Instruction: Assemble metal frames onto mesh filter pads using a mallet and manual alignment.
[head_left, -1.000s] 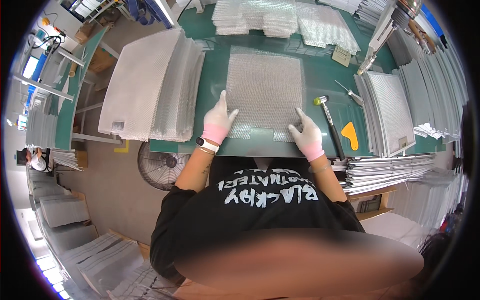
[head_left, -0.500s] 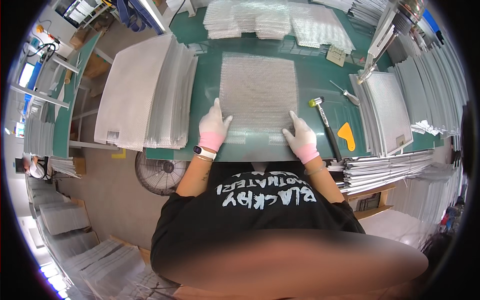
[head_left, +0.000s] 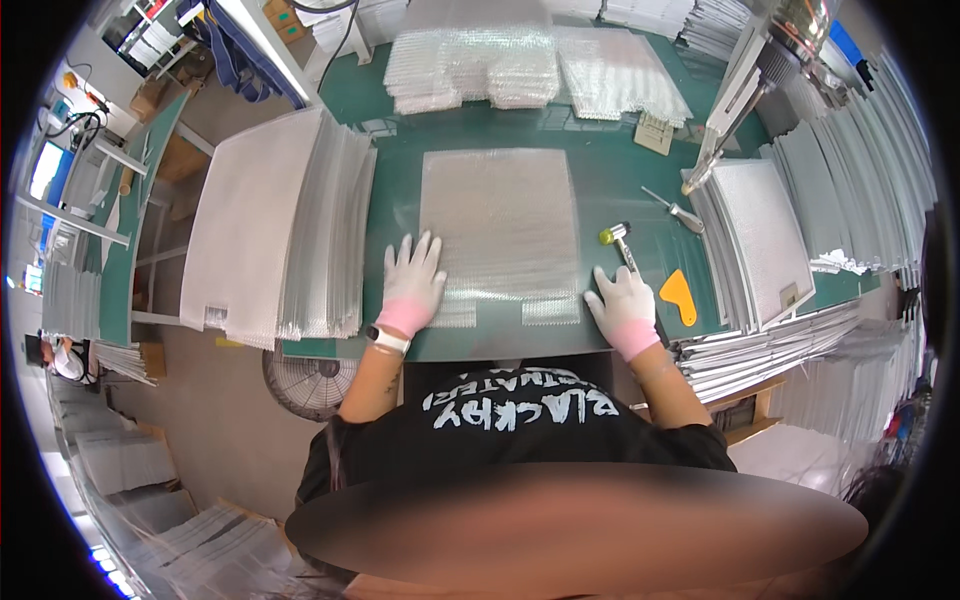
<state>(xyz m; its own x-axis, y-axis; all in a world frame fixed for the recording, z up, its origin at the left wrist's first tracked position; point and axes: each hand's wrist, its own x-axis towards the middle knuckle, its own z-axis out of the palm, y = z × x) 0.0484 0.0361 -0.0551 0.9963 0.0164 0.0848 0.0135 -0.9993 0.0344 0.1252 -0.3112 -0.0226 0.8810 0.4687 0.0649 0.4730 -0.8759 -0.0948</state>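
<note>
Camera spot: up on the wearer's head, left one of a side-by-side pair, so basically over the near side of the mesh sheet [head_left: 498, 230]
Aim: downward, mesh sheet a bit above mid-frame; it's upright and unmirrored, so left of the sheet = wearer's left
Lens: super wide fisheye, curved black border all round the mesh sheet's surroundings
Closeness: near enough to get the whole mesh sheet, though it only fills a small patch
Black shirt [head_left: 520, 410]: nearer than the mesh sheet, lettering upside down, so yeah, we're looking down the wearer's front
Floor fan [head_left: 308, 382]: caught near-left of the mesh sheet
</note>
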